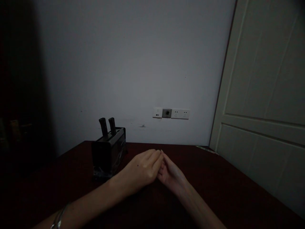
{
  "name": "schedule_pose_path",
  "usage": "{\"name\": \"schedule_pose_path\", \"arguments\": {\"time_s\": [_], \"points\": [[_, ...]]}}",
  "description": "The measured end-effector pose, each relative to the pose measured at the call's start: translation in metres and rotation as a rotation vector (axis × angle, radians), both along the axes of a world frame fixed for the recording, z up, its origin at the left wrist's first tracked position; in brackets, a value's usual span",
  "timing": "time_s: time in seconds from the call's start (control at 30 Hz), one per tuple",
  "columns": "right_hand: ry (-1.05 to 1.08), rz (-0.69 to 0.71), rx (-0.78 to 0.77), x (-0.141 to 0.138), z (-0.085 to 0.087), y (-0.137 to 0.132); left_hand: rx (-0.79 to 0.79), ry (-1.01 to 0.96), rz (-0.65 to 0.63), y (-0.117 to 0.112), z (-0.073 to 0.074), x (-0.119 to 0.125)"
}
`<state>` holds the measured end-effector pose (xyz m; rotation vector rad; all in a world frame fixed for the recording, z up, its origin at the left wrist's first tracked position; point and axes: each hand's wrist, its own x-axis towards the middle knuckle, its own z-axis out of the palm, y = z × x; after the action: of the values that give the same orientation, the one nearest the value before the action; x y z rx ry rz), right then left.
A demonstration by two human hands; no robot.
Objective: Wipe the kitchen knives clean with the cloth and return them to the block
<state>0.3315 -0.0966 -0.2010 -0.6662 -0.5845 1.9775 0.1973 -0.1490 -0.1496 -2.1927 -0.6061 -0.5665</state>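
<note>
My left hand (145, 166) and my right hand (172, 175) meet fingertip to fingertip above the dark red-brown table (190, 159). The left shows its back, its fingers bent and pressed together. The right is turned with its palm side inward, fingers curled in behind the left. Whatever lies between them, if anything, is hidden. Left of my hands stands a black knife block (108, 152) with a clear, shiny side. Two dark handles, a left knife handle (103, 127) and a right knife handle (112, 126), stick up from its top. Neither hand touches the block.
Behind the table rises a pale wall (133, 63) with a row of sockets (179, 114). A white panelled door (264, 95) stands along the right side. A thin pale strip (206, 149) lies at the table's far right corner. The room is dim.
</note>
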Motion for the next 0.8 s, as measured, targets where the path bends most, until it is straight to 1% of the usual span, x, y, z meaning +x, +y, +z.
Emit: {"name": "schedule_pose_path", "arguments": {"time_s": [0.1,0.17,0.23,0.33,0.43,0.6,0.7,0.77,0.8], "points": [[0.035,-0.009,0.005,0.0,-0.004,0.005,0.111,-0.036,-0.031,-0.003,-0.02,0.003],[0.041,-0.022,0.033,0.001,-0.006,0.008,0.154,-0.065,-0.03,-0.004,-0.037,0.005],[0.027,-0.062,0.053,0.003,-0.008,0.01,0.154,-0.099,-0.002,-0.005,-0.056,0.006],[-0.001,-0.128,0.089,0.004,-0.011,0.012,0.105,-0.13,0.033,-0.007,-0.085,0.01],[0.003,-0.127,0.16,0.004,-0.017,0.012,0.036,-0.111,0.056,-0.009,-0.107,0.017],[0.012,-0.149,0.244,0.001,-0.035,0.013,0.003,-0.166,0.033,-0.002,-0.142,0.028],[-0.018,-0.169,0.276,0.002,-0.048,0.016,-0.068,-0.159,0.042,0.004,-0.165,0.032],[-0.047,-0.17,0.298,0.004,-0.055,0.018,-0.14,-0.128,0.041,0.005,-0.174,0.032],[-0.057,-0.167,0.304,0.005,-0.058,0.019,-0.184,-0.118,0.03,0.004,-0.175,0.032]]}}
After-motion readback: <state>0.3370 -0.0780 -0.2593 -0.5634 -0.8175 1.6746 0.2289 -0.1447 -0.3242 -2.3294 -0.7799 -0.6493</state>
